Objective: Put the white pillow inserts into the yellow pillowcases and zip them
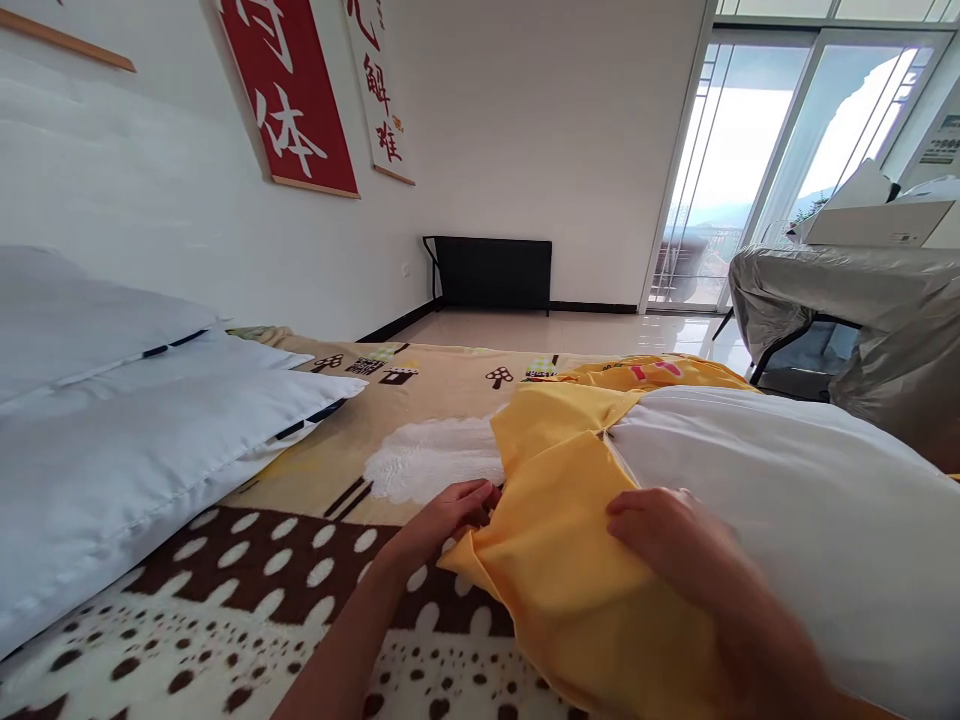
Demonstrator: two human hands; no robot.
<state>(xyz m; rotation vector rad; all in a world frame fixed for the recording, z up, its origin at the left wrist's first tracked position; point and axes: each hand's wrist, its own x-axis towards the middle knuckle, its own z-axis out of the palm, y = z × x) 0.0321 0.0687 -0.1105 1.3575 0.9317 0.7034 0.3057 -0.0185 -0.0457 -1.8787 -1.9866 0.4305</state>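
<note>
A yellow pillowcase (577, 500) lies partly over a plump white pillow (795, 480), whose larger part sticks out on the right. At the case's left corner my left hand (463, 508) is closed, its fingers curled at the fabric's edge and partly hidden behind it. My right hand (675, 540), slightly blurred, rests where the yellow cloth meets the white pillow. Its bent fingers press together on the cloth, and the fingertips are partly hidden.
White pillows (150, 440) are stacked along the left. Beneath everything spreads a patterned beige and brown blanket (420, 380). Beyond it, a black folded panel (495, 272) leans by the wall. Covered furniture (840, 290) with a white box (877, 224) stands at right, near glass sliding doors (750, 160).
</note>
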